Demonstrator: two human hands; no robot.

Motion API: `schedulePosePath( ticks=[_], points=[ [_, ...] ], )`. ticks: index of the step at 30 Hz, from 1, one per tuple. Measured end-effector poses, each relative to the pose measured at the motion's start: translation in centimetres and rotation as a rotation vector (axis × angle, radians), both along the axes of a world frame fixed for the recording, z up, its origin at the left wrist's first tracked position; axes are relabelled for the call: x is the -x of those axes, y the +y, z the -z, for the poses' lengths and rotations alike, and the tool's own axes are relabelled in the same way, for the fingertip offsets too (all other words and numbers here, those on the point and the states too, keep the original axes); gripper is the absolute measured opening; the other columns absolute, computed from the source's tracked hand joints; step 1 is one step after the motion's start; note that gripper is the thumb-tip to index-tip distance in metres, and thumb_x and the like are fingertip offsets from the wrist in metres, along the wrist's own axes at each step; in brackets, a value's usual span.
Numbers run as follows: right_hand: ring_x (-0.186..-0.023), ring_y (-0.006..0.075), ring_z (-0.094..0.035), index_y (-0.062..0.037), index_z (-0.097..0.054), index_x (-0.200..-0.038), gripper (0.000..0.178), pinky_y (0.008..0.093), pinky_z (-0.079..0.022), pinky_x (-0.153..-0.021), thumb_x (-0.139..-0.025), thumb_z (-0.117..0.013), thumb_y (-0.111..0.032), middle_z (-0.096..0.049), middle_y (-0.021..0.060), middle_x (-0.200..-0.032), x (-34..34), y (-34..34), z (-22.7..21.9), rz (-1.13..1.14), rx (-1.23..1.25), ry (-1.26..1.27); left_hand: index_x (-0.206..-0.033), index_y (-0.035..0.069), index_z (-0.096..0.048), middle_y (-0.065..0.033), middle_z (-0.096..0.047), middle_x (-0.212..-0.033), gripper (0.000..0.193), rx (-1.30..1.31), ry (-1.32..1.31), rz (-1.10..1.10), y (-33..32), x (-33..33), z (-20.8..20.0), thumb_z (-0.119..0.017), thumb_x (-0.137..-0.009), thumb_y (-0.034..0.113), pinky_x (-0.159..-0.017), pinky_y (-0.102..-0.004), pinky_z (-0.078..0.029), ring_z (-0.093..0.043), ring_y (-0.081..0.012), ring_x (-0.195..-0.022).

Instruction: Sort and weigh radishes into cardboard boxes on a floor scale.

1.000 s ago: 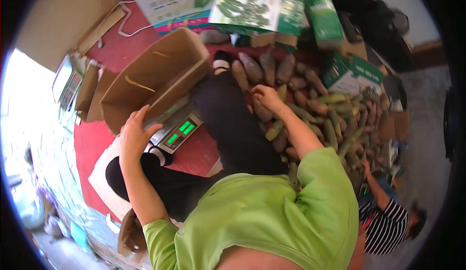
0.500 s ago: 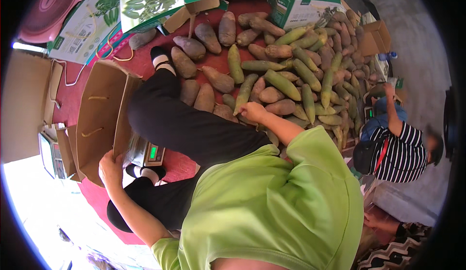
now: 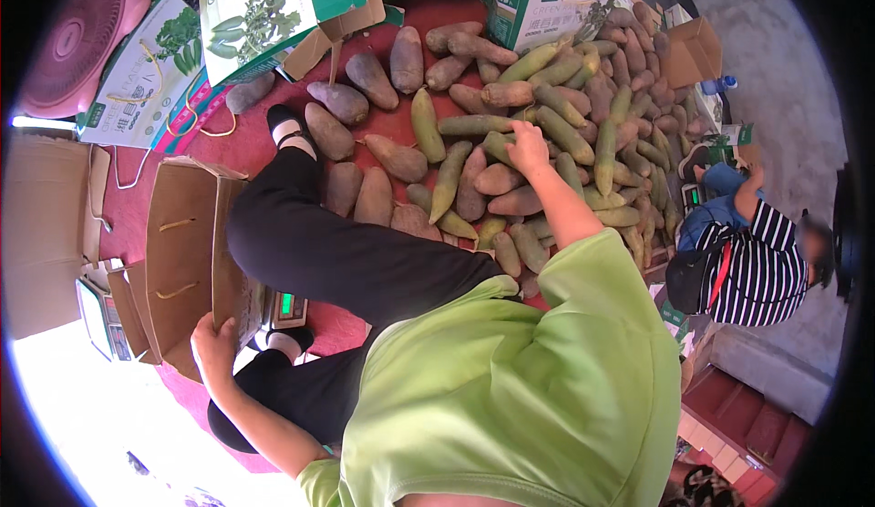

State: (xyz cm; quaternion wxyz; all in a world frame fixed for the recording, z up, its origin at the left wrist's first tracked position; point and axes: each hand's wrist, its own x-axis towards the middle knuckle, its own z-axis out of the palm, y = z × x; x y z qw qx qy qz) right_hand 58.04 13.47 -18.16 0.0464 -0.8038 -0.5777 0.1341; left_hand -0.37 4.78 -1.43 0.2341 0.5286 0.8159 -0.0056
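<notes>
My left hand [image 3: 215,350] is closed on the near edge of an upright open cardboard box [image 3: 179,261], which has yellow cord handles. My right hand [image 3: 529,150] is out over the pile of radishes, its fingers closed round a green radish [image 3: 498,147] that the hand partly covers. Another long green radish [image 3: 447,183] lies just left of it. Around these are more green radishes and brownish-purple ones [image 3: 398,157], spread on a red cloth. The box stands by a scale [image 3: 288,305] with a lit green display.
Printed green-and-white cartons [image 3: 545,15] stand at the back. A pink fan [image 3: 82,37] is at the far left. On the right, a co-worker in a striped shirt [image 3: 752,270] bends beside another scale. My bent black-trousered leg [image 3: 346,238] lies between box and pile.
My right hand has left the green radish by my knee and moved right and farther, onto another green one. My left hand stays on the box. The whole view has shifted slightly.
</notes>
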Motion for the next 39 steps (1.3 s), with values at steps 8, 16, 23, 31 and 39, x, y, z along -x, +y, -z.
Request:
schedulePosePath(
  ticks=[8, 16, 23, 31, 39],
  points=[
    [-0.118, 0.0282, -0.045, -0.0190, -0.041, -0.131, 0.071, 0.0438, -0.042, -0.095, -0.069, -0.075, -0.020, -0.049, 0.0064, -0.124, 0.9, 1.4, 3.1, -0.074, 0.281, -0.120, -0.096, 0.000, -0.065, -0.0183, -0.064, -0.093, 0.029, -0.088, -0.093, -0.026, -0.4, 0.5, 0.9, -0.068, -0.069, 0.007, -0.080, -0.0388, -0.046, -0.062, -0.0331, -0.088],
    [-0.116, 0.0267, -0.046, -0.0169, -0.049, -0.118, 0.048, 0.0454, -0.042, -0.091, -0.073, -0.066, -0.012, -0.050, 0.0073, -0.119, 3.4, 1.9, 3.0, -0.166, 0.379, -0.296, -0.091, -0.001, -0.066, -0.0198, -0.064, -0.085, 0.026, -0.015, -0.036, -0.017, 0.0, -0.1, 0.0, -0.070, -0.068, 0.010, -0.075, -0.0397, -0.047, -0.062, -0.0354, -0.080],
    [-0.111, 0.0261, -0.049, -0.0119, -0.052, -0.108, 0.036, 0.0449, -0.044, -0.087, -0.074, -0.063, -0.010, -0.052, 0.0080, -0.114, 3.4, 1.3, 2.9, -0.185, 0.303, -0.305, -0.089, -0.002, -0.065, -0.0216, -0.062, -0.087, 0.025, -0.013, 0.029, 0.069, 0.3, -0.3, -0.5, -0.069, -0.068, 0.010, -0.076, -0.0408, -0.046, -0.061, -0.0368, -0.084],
    [-0.111, 0.0252, -0.049, -0.0116, -0.055, -0.105, 0.033, 0.0449, -0.044, -0.087, -0.074, -0.063, -0.008, -0.051, 0.0071, -0.112, 4.0, 0.0, 0.7, -0.181, 0.294, -0.303, -0.090, 0.000, -0.065, -0.0154, -0.056, -0.083, 0.030, -0.104, 0.102, 0.062, -0.4, -0.1, -0.5, -0.073, -0.063, 0.009, -0.074, -0.0398, -0.045, -0.057, -0.0327, -0.081],
    [-0.110, 0.0253, -0.050, -0.0101, -0.051, -0.107, 0.040, 0.0461, -0.045, -0.087, -0.070, -0.065, -0.008, -0.053, 0.0077, -0.112, 2.8, -0.3, -1.3, -0.117, 0.242, -0.221, -0.079, -0.002, -0.060, -0.0181, -0.058, -0.076, 0.025, -0.058, 0.140, 0.041, -0.8, 1.5, 0.4, -0.074, -0.062, 0.011, -0.068, -0.0420, -0.044, -0.057, -0.0348, -0.074]
  ],
)
